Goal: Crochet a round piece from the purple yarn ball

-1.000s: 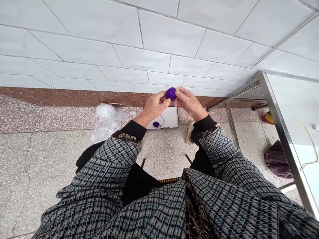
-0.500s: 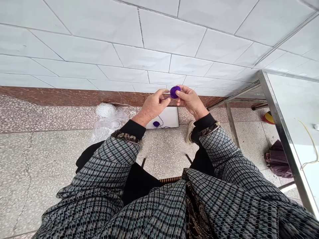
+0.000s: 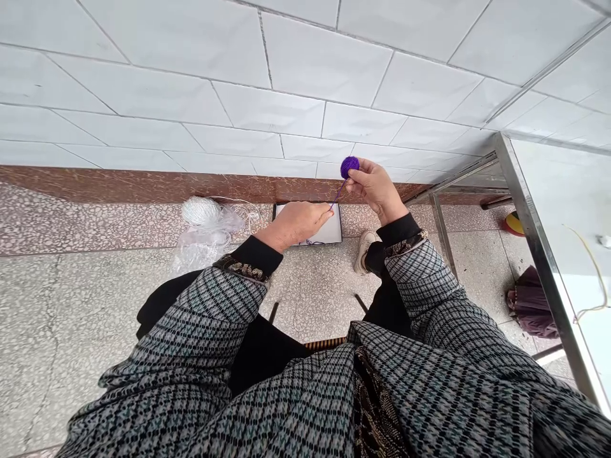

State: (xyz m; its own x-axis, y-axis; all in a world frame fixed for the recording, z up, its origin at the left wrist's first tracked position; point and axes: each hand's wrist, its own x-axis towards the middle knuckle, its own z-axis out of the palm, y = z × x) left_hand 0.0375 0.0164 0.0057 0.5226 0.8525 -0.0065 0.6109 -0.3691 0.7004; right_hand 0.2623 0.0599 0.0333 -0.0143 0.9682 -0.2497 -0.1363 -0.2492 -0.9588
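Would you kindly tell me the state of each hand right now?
Left hand: closed, pinching the purple strand that runs to the ball.
Right hand: closed, holding the purple yarn ball.

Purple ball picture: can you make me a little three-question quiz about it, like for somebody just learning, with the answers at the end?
1. Which hand holds the purple ball?

2. True or false: a strand runs from the purple ball to the left hand.

3. What colour is the yarn on the left side of the box in the picture?
A) red
B) white
C) green

Key:
1. The right hand.
2. True.
3. B.
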